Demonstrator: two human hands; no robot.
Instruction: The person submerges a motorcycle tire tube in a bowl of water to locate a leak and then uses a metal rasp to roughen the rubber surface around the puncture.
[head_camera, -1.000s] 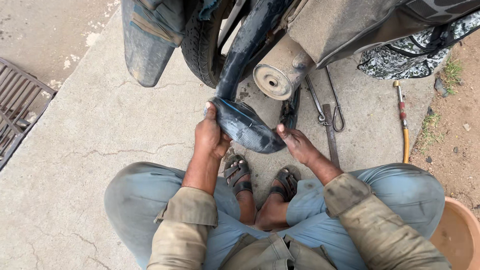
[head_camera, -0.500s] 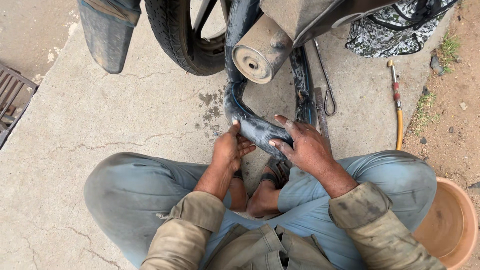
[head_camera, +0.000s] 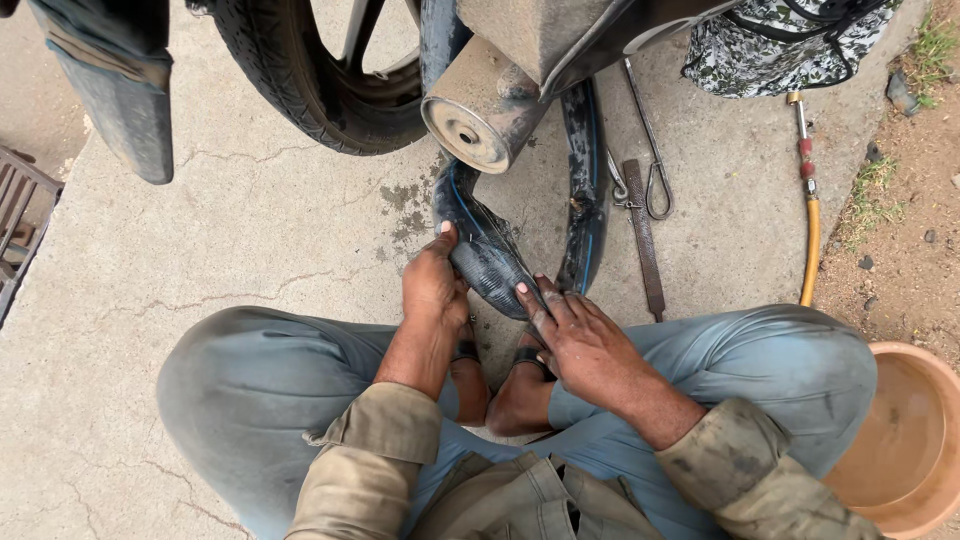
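In the middle of the frame the person sits cross-legged on the concrete floor with both hands on a black inner tube that loops up toward the exhaust pipe and comes back down as a second strand at centre right. The left hand has its fingers closed over the upper left edge of the tube's bend, thumb side pressing in, and the right hand has its fingers curled against the lower right edge, so the bend is pinched between them just above the sandalled feet. The step in hand looks like working along the tube a section at a time, squeezing and feeling the rubber; the next stretch would seem to call for both hands sliding on while keeping the tube off the tools. To the upper left stands a motorcycle tyre and a mudguard; at upper right lie a flat metal lever, a wire loop and a yellow air hose by a patterned bag. A clay-coloured basin sits at the lower right edge. The ground is cracked, stained concrete outdoors, with bare dirt and tufts of grass along the right side and a metal grate at the far left
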